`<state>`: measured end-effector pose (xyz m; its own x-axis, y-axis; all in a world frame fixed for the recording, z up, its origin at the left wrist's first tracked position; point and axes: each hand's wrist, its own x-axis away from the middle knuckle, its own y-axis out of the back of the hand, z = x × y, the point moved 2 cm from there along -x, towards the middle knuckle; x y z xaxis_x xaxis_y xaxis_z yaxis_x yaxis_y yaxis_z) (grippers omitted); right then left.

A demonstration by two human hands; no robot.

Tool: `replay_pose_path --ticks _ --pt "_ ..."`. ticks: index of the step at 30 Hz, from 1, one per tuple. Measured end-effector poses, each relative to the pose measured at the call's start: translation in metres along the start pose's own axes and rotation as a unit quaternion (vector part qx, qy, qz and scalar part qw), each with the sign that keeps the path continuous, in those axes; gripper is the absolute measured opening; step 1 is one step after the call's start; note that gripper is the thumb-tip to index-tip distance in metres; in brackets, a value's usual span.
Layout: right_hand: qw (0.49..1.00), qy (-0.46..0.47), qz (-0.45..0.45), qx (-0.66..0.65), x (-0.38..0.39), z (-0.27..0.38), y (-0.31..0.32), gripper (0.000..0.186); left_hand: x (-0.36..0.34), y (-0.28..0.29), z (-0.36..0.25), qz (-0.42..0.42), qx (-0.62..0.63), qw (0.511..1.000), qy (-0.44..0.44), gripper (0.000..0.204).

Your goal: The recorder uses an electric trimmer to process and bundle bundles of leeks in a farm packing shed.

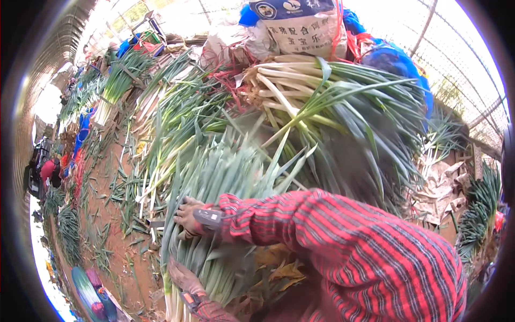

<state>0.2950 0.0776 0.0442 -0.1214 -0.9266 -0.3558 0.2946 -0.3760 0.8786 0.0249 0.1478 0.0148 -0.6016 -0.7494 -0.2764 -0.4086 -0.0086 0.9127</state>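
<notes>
A thick bundle of leeks (225, 166) lies in front of me, green leaves pointing away and pale stems (214, 287) toward me. My right hand (190, 214) reaches across it from the right and grips its left side, with the fingers bent over the leaves. Lower down, my left hand (185, 278) presses round the same bundle near the stems. Both wrists wear a dark band, and a striped red sleeve (343, 231) covers my right arm. The undersides of the fingers are hidden among the leaves.
A large heap of leeks (365, 107) lies beyond, roots to the left. Behind it stands a printed woven sack (303, 32). Loose leeks (177, 134) and leaf scraps cover the brown ground (107, 214). Tape rolls (88, 295) sit lower left; crumpled brown paper (440, 188) lies right.
</notes>
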Motion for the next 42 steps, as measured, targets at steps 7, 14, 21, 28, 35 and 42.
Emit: replay_pose_path --ticks 7,14,21,28,35,42 --pt "0.987 -0.121 -0.012 -0.103 0.057 -0.144 0.115 0.025 -0.004 0.003 0.006 0.007 0.015 1.0 0.021 0.044" --pt "0.88 -0.356 0.162 0.27 0.282 -0.372 0.161 0.034 -0.002 0.004 0.009 0.008 0.04 0.999 0.035 0.047" --pt "0.851 -0.387 0.211 0.284 0.344 -0.343 0.16 0.016 -0.002 0.007 0.013 0.021 0.079 0.993 0.084 0.048" --pt "0.806 -0.574 0.017 0.144 0.396 -0.348 0.305 0.035 0.0 0.002 0.027 0.012 0.082 0.992 0.094 0.044" --pt "0.793 -0.592 -0.127 -0.067 0.377 -0.42 0.357 0.037 -0.001 0.004 0.028 0.014 0.077 0.993 0.092 0.044" --pt "0.798 -0.596 0.0 0.088 0.329 -0.453 0.289 0.046 0.001 0.01 0.021 0.036 0.076 0.991 0.107 0.05"
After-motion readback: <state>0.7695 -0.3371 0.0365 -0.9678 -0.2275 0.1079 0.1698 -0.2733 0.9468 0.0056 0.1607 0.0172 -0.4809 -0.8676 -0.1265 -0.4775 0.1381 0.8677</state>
